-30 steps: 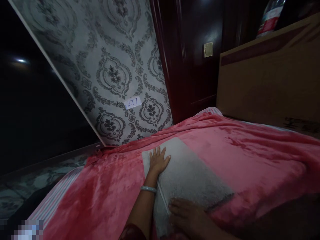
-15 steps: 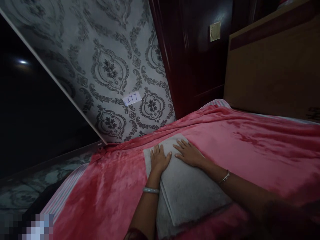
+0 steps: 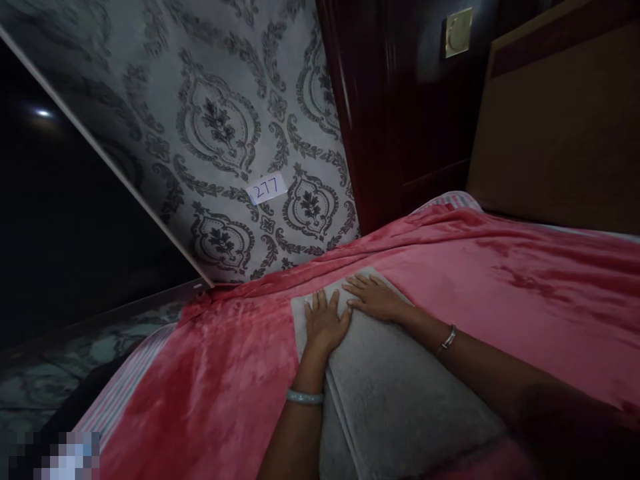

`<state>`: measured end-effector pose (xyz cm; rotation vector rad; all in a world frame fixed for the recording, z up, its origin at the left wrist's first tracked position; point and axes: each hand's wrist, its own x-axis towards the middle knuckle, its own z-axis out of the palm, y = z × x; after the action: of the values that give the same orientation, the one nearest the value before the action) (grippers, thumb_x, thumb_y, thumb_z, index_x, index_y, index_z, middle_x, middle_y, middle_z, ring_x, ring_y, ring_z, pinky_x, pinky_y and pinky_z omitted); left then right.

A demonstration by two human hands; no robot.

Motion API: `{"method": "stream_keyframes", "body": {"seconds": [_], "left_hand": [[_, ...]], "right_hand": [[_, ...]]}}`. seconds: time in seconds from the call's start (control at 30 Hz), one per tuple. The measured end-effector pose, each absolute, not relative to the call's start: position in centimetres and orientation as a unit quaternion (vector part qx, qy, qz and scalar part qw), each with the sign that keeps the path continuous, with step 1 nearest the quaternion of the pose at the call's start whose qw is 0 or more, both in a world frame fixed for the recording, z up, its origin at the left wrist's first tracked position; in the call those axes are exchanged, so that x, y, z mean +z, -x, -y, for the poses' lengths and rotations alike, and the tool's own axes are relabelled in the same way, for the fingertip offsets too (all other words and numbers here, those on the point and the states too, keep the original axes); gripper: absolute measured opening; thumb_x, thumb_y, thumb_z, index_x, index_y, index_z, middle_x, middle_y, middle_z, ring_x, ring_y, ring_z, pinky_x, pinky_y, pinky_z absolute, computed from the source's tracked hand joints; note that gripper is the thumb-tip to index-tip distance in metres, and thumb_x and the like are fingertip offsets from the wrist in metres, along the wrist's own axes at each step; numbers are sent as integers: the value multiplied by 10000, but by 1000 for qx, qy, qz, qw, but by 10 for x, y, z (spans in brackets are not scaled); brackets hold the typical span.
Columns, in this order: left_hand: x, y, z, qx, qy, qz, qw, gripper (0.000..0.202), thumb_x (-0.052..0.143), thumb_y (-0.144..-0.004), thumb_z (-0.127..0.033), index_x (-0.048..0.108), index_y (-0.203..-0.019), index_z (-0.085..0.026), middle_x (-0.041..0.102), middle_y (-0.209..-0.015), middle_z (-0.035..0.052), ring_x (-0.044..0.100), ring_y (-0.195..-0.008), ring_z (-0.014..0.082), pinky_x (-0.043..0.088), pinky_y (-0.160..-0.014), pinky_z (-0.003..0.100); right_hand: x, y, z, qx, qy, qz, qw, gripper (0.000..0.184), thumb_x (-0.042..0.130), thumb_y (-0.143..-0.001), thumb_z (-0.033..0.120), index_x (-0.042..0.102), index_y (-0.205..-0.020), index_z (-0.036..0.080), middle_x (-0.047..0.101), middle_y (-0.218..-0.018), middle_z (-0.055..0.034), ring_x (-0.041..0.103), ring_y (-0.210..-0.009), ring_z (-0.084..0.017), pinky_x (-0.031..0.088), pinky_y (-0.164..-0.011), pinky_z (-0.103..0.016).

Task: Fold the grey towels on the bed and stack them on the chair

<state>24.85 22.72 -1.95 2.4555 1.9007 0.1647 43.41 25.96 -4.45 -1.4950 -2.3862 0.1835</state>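
Note:
A folded grey cloth, soft-looking like a towel or small blanket, lies on a pink-red plush blanket. My left hand rests flat on the cloth's far left part, fingers spread, with a pale bangle on that wrist. Close by, my right hand lies flat near the far edge, its fingers stretched to the left and a silver bracelet on the wrist. Neither hand grips anything. Layered folds show along the cloth's left side. Its near end runs out of view at the bottom.
Behind the bed stands a wall with patterned wallpaper and a paper label reading 277. A dark red wooden panel and a large cardboard box stand at the right. A black screen is at the left.
My right hand has shifted slightly left over the cloth, closer to my left hand. The view has moved a little nearer, so the cloth's near end has gone out of frame.

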Motion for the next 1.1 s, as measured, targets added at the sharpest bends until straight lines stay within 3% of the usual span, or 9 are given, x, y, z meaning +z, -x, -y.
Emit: {"method": "stream_keyframes", "body": {"seconds": [0.13,0.3,0.47,0.57,0.67,0.8,1.1], "left_hand": [[-17,-245,-231,43,-781,-623,21,785,276,-952,-643,303,-1571,-161,220,-1657,176,160,-1548,305,112,-1245,546],[-14,-229,-232,24,-732,-681,9,774,231,-970,-580,275,-1570,-91,208,-1658,165,169,-1547,299,57,-1240,599],[-4,-223,-225,39,-722,-691,-10,697,251,-989,-503,314,-1558,-105,225,-1657,160,180,-1543,310,102,-1232,624],[7,-232,-217,80,-758,-646,-41,628,302,-993,-447,348,-1549,-157,197,-1673,126,144,-1553,286,127,-1243,579],[8,-244,-208,90,-829,-553,0,587,241,-1021,-413,275,-1582,-240,209,-1678,46,111,-1559,195,122,-1259,488],[-6,-251,-203,48,-859,-507,49,589,208,-1028,-470,293,-1574,-266,232,-1670,31,140,-1554,192,84,-1260,498],[-14,-250,-202,47,-857,-514,18,587,301,-1011,-463,300,-1571,-286,257,-1661,43,191,-1543,207,110,-1261,486]], "right_hand": [[-47,-446,-264,69,573,803,148,641,294,-1015,570,407,-1549,236,289,-1625,-104,213,-1512,-311,188,-1207,-569],[-42,-456,-264,108,625,763,127,648,267,-1017,571,303,-1592,275,171,-1663,-75,126,-1532,-317,206,-1187,-608],[-27,-455,-257,106,633,760,106,618,273,-1030,518,308,-1590,260,170,-1664,-79,129,-1532,-309,191,-1191,-604],[-21,-447,-237,79,602,787,111,598,303,-1027,518,371,-1564,264,210,-1653,-88,145,-1526,-331,167,-1187,-631],[-26,-432,-201,52,517,845,130,635,375,-1005,556,381,-1560,247,241,-1639,-114,166,-1519,-347,165,-1191,-628],[-44,-421,-148,54,475,869,132,708,457,-981,576,354,-1571,198,286,-1614,-159,149,-1518,-366,162,-1186,-650],[-62,-449,-49,61,389,897,200,630,548,-984,457,325,-1566,366,350,-1602,-46,209,-1506,-352,186,-1169,-681]]}}
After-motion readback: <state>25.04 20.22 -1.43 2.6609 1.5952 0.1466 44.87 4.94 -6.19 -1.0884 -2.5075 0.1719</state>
